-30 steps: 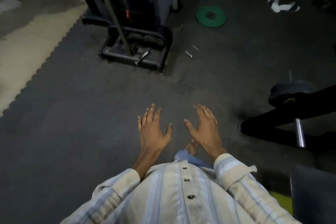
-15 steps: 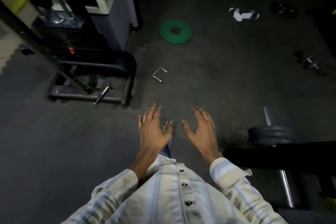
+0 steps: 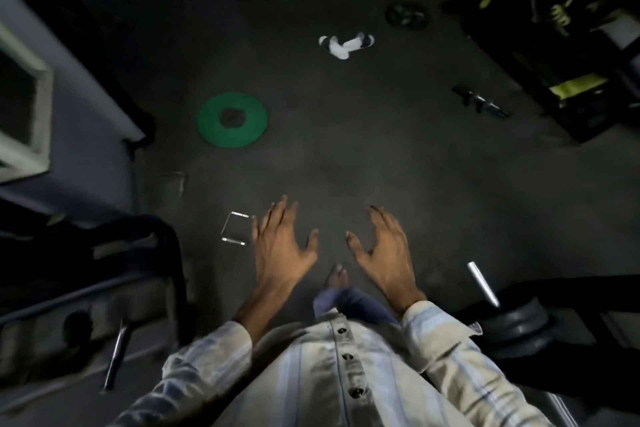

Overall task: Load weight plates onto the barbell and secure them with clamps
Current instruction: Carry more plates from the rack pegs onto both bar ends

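Both hands are held out in front of the torso, palms down, fingers spread wide and holding nothing. The left hand (image 3: 281,248) and the right hand (image 3: 382,248) sit side by side with a gap between the thumbs; a bare foot (image 3: 335,277) shows on the floor below that gap. Striped shirt sleeves (image 3: 446,333) cover both forearms.

Just right of the right hand and slightly nearer the body, the bare steel end of the barbell (image 3: 482,288) points up and away. Black weight plates (image 3: 526,326) are already seated on it, below the exposed sleeve end — no contact with either hand.

Immediately left of the left hand, a small bent metal piece (image 3: 234,229) lies on the dark rubber floor (image 3: 346,156), close to the little finger; it may be a clip, but the view is too dim to confirm. Further left stands the dark frame of a machine (image 3: 138,253).

Beyond the left hand's fingertips, well apart, a green weight plate (image 3: 232,120) lies flat on the floor. Beyond the right hand, off to the right, a small dark dumbbell-like item (image 3: 481,101) rests — detail blurred. Farther ahead lie a white sandal (image 3: 346,43) and a dark round plate (image 3: 406,15).
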